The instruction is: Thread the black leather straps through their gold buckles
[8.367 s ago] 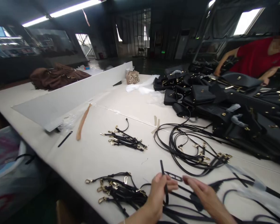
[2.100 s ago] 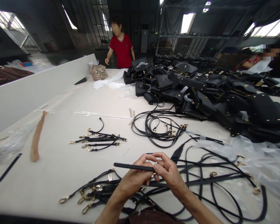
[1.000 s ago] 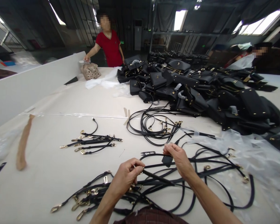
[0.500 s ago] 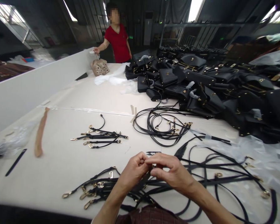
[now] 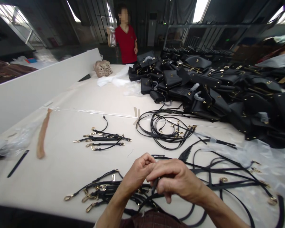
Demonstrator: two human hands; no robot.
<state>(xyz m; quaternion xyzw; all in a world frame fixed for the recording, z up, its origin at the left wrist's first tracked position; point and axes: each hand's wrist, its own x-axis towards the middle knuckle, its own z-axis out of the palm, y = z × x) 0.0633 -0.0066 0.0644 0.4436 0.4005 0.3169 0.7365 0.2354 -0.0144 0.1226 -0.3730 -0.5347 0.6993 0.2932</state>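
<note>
My left hand [image 5: 140,171] and my right hand [image 5: 180,180] meet low in the middle of the view, above the table. The right fingers are curled round a black strap [image 5: 155,184], a short dark length of which shows below the thumb and forefinger. My left fingertips are pinched together against the right hand at the strap; the exact point of grip is hidden. Just beyond the fingers lies a small black tool [image 5: 158,156], partly covered. Short black straps with gold clips [image 5: 102,187] lie beside my left forearm, and long black straps [image 5: 228,172] spread to the right.
Coiled black straps [image 5: 166,129] and a row of short straps [image 5: 106,138] lie farther in. Black handbags [image 5: 173,79] are heaped at the back right, clear plastic [image 5: 273,171] at right. A white partition [image 5: 45,77] runs along the left. A person in red [image 5: 127,41] stands beyond.
My right hand has turned and closed more, its fingers curling over the strap. The left hand stays nearly in place. The person at the back has raised a clear bottle.
</note>
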